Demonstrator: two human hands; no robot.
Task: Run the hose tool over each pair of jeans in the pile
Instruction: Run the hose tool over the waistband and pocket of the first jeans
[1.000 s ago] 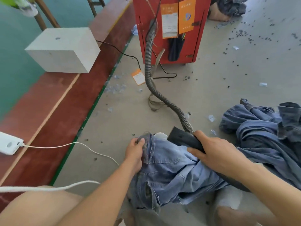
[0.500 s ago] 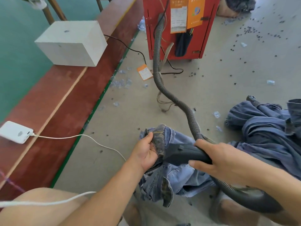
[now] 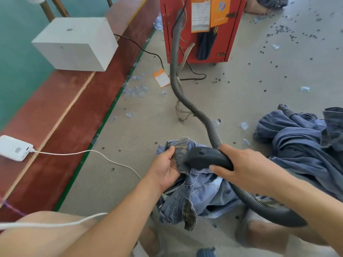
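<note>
1. Jeans (image 3: 200, 193) bunched on the concrete floor (image 3: 241, 93), waistband pinched up in left hand (image 3: 165, 170).
2. Black hose nozzle (image 3: 206, 157) gripped in right hand (image 3: 246, 165), tip touching the raised waistband.
3. Ribbed hose (image 3: 185, 101) trailing to red machine (image 3: 200, 28).
4. Darker jeans pile (image 3: 304, 145) heaped right of both forearms.

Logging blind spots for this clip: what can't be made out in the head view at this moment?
- Nozzle mouth: pressed into the jeans, hidden by the fold the left hand pinches.
- Right hand palm side: wrapped round the nozzle, facing away.
- Pile of jeans: cut off by the right edge, count unknown.
- Labels on the red machine: print too small to read.
- Hose connection: lost at the top edge.
</note>
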